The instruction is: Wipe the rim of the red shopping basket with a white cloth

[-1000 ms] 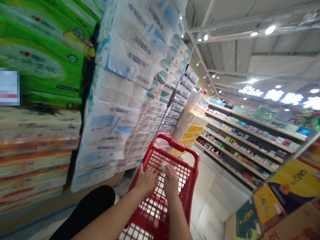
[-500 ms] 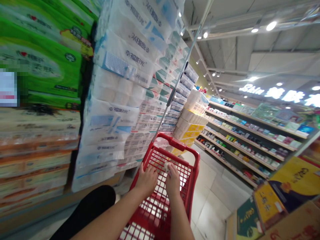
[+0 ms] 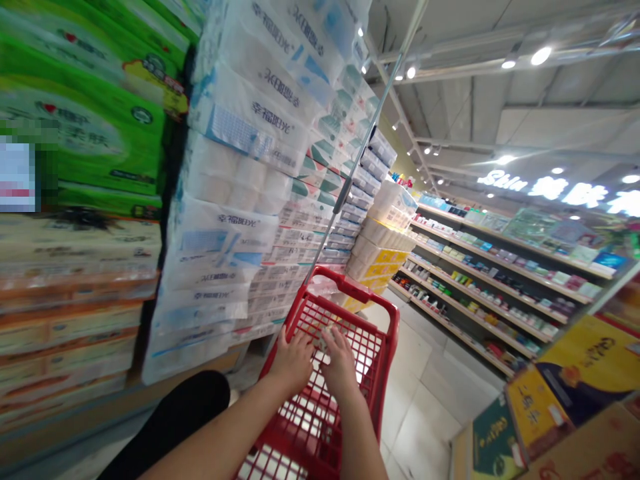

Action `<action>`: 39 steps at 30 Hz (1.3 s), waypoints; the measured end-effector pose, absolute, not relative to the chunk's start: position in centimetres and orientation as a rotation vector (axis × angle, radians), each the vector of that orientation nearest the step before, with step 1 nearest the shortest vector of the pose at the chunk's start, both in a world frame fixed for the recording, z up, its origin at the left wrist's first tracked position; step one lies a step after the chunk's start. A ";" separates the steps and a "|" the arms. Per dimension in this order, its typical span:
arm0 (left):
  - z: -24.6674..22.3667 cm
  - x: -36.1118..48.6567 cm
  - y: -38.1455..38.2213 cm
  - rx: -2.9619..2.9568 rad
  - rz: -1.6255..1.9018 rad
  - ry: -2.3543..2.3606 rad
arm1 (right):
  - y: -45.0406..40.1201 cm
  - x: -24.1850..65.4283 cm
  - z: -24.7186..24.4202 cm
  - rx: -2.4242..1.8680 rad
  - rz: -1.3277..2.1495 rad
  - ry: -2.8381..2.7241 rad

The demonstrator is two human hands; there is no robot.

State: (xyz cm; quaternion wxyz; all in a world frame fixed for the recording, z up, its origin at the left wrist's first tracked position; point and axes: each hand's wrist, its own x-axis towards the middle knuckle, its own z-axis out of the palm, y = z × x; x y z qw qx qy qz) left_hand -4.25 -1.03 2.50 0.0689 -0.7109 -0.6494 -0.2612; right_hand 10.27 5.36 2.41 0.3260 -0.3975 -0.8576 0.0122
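A red shopping basket cart (image 3: 393, 333) with a grid surface stands in front of me. My left hand (image 3: 294, 360) lies on the left part of the grid, fingers spread and nothing in it. Beside it on the right, my right hand (image 3: 339, 353) has its fingers curled round a small whitish crumpled item (image 3: 327, 335). The item is partly covered by the fingers, and what it is I cannot make out. A small gap separates the two hands.
White tissue packs (image 3: 225, 233) are stacked high on the left, beside green packs (image 3: 100, 127). A thin pole (image 3: 345, 193) rises behind the cart. Product shelves (image 3: 490, 267) stand at the right, with yellow boxes (image 3: 595, 353) nearer on a pale tiled floor.
My right hand has shifted slightly left with the whitish item, closer to my left hand. My left hand and the cart have stayed nearly in place.
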 end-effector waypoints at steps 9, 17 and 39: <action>2.9 -3.2 -3.3 -2.218 -0.742 -1.823 | 5.8 10.4 2.3 -0.999 0.033 -2.209; 2.1 -0.1 -6.1 -2.360 -0.546 -1.902 | 5.9 10.8 2.4 -1.008 0.074 -2.177; 0.9 -0.1 -5.0 -2.458 -0.618 -1.896 | 5.5 12.0 1.9 -1.160 0.154 -2.172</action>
